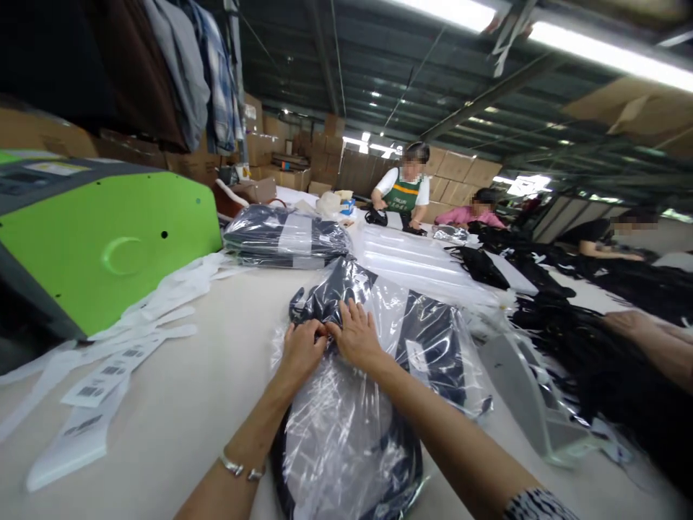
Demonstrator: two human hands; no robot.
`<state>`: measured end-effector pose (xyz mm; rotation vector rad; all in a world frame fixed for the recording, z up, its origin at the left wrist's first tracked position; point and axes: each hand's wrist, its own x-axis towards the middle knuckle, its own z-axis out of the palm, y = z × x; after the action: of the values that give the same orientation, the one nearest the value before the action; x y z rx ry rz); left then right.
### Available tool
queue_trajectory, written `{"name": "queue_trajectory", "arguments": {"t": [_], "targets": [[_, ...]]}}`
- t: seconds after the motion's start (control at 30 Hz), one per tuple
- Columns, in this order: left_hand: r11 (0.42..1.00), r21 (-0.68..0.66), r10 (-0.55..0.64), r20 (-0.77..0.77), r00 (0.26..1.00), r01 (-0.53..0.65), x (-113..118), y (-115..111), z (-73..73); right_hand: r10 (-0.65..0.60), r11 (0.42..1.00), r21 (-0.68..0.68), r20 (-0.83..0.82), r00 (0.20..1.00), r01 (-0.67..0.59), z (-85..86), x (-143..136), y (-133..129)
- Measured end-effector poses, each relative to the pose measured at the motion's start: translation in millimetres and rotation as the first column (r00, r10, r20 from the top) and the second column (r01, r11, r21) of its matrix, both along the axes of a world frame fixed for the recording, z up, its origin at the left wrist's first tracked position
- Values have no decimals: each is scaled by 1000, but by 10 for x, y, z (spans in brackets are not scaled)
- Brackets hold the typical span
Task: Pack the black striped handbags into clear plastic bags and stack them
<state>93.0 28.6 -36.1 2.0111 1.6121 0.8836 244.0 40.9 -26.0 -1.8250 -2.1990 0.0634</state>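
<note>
Dark folded garments in a clear plastic bag (346, 433) lie on the table in front of me, with a pale band across them. My left hand (303, 352) has its fingers curled together, pinching the bag's film near its middle. Beside it, my right hand (358, 338) rests flat on the film, fingers stretched out and thumb close to the left fingertips. A small white label (416, 357) shows through the plastic on the right. Just beyond my hands, a stack of bagged dark garments (292, 235) sits on the table.
A green and grey machine (135, 245) stands at left, with white barcode label strips (102, 390) trailing from its side. At right are a grey plastic holder (530, 390) and black strappy items (585, 361), near another person's hand (628, 325). Co-workers sit and stand farther back around clear plastic sheets (416, 260).
</note>
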Motion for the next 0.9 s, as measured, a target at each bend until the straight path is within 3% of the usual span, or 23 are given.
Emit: {"name": "queue_trajectory", "arguments": {"t": [0.1, 0.2, 0.3, 0.37, 0.47, 0.6, 0.67, 0.77, 0.83, 0.9], "targets": [[1000, -14, -24, 16, 1000, 24, -26, 38, -18, -19, 999, 28, -71, 997, 21, -14, 35, -110], [999, -38, -33, 22, 999, 34, -30, 71, -21, 12, 995, 101, -35, 999, -9, -144, 76, -229], [998, -43, -40, 10, 999, 40, -36, 63, 43, 42, 995, 91, -44, 998, -38, -212, 76, -271], [998, -34, -55, 1, 998, 55, -70, 31, 121, 18, 999, 36, -122, 992, -14, -145, 76, -257], [998, 20, -64, -23, 998, 65, -160, -90, 262, -33, 999, -43, -337, 941, 20, 106, 216, -278], [975, 199, -78, -125, 989, 102, -98, -511, 451, -33, 993, 83, -492, 870, 85, 413, 905, -556], [946, 239, -178, -176, 968, 218, 108, -813, 536, -130, 958, 148, -535, 835, 244, 445, 1409, -794], [875, 231, -371, -245, 896, 425, 506, -1156, 608, -362, 880, 39, -591, 721, 473, 364, 2082, -1168], [864, 211, -401, -260, 878, 457, 664, -1182, 603, -423, 853, -23, -615, 665, 522, 296, 2330, -1363], [900, 191, -333, -276, 902, 391, 649, -1040, 560, -414, 859, -30, -627, 660, 511, 271, 2360, -1482]]}}
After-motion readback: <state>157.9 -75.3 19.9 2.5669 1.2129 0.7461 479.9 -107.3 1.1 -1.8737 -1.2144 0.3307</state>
